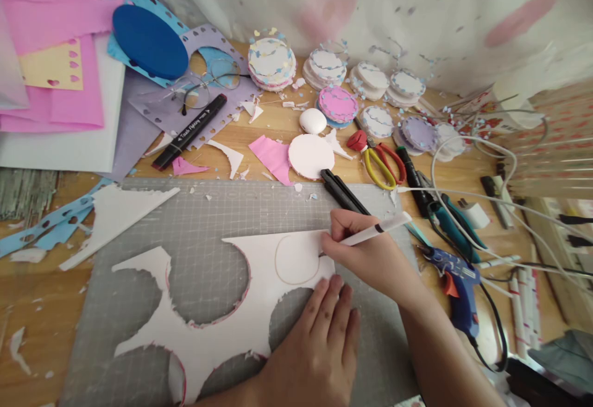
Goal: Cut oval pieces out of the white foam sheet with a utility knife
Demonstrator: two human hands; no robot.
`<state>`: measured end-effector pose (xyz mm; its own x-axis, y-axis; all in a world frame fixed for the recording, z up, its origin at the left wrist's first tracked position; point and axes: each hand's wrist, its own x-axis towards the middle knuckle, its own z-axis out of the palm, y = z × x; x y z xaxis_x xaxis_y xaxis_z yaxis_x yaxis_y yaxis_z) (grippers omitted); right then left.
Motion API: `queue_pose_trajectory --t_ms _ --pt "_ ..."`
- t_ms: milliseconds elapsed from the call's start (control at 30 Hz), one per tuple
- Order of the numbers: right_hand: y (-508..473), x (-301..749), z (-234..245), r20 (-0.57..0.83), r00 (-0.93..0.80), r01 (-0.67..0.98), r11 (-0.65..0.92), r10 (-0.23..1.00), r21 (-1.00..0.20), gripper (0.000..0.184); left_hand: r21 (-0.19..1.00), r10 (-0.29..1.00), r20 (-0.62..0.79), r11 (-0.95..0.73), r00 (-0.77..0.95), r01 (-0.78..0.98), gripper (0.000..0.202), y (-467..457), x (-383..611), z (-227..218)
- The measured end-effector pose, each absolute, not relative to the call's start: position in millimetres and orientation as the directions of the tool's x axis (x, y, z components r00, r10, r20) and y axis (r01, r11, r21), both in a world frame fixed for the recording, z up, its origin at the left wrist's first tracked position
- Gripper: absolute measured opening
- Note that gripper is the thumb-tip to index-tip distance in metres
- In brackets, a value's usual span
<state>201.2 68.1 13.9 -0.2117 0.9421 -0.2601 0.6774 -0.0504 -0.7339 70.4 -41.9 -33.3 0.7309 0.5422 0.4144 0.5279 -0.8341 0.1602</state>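
Wood bench (50, 308) w/ gray cutting mat (199, 209); cut-out white foam sheet (254, 320) on mat, pencil-thin circle (297, 260) drawn nr its top R corner. My R hand (375, 262): fingers pinched tight round white pen (370, 234), tip at circle's R side. My L hand (319, 339): fingers extended flat, gripping nothing, resting at sheet's lower R edge. Blue glue gun (458, 283) off to R.

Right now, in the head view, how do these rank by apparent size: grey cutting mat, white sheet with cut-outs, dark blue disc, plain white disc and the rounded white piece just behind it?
1. Grey cutting mat
2. White sheet
3. Dark blue disc
4. Plain white disc
5. Rounded white piece
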Motion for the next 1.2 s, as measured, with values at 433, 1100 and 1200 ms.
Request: queue_pose_trajectory --t_ms 433,1100,1200 --pt "77.8 196.0 12.2 -0.199 -0.212 0.641 -0.018 0.957 -0.768 0.030 0.169 0.551 0.419 -0.828 0.722 0.534 0.034 -41.7 71.3 -35.2" --pt "86.8 186.9 6.4 -0.135 -0.199 0.594 0.010 0.971 -0.804 0.030 0.171 0.546 0.405 -0.833 0.733 0.526 0.035 -43.0 69.3 -33.6" --pt "88.2 183.5 5.3 -0.117 -0.207 0.589 0.028 0.971 -0.807 0.030 0.169 0.541 0.408 -0.836 0.735 0.522 0.035 -42.2 68.9 -33.1"
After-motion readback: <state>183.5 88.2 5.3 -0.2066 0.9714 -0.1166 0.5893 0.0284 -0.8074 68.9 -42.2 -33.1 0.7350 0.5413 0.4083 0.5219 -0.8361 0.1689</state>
